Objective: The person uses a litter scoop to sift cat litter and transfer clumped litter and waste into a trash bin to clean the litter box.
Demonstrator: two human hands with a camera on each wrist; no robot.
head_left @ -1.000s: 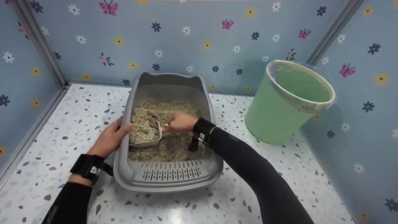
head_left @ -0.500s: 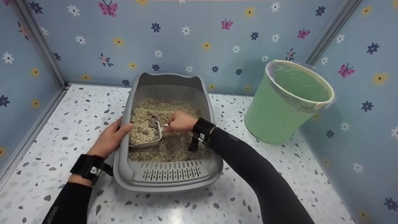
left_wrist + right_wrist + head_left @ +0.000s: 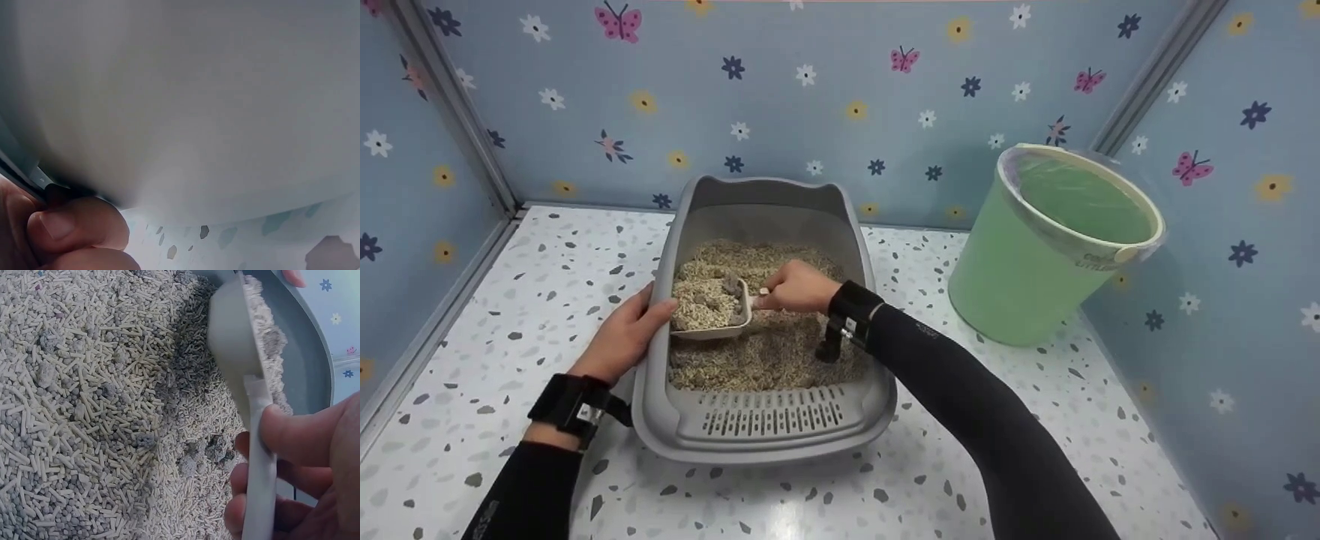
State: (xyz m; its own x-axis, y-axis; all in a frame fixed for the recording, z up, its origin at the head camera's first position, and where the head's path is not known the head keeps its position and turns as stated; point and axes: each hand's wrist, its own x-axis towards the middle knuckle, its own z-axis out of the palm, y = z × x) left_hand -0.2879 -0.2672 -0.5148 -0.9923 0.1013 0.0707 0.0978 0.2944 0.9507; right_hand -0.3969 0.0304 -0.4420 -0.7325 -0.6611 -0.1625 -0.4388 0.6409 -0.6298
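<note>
A grey litter box holds pale pellet litter. My left hand grips its left side wall, thumb over the rim; the left wrist view shows curled fingers under that rim, against the outer wall. My right hand grips the handle of a pale litter scoop. Pellets and several grey clumps fill the scoop, which is over the left part of the litter close to the left wall. In the right wrist view the handle lies between thumb and curled fingers.
Right of the box stands a green bin with a clear liner over its rim. Flower-patterned walls enclose the speckled white table at the back and both sides. The box's front lip has slots.
The scoop, full of pellets and clumps, has risen and moved slightly toward the back of the box with my right hand. My left hand keeps its hold on the rim.
</note>
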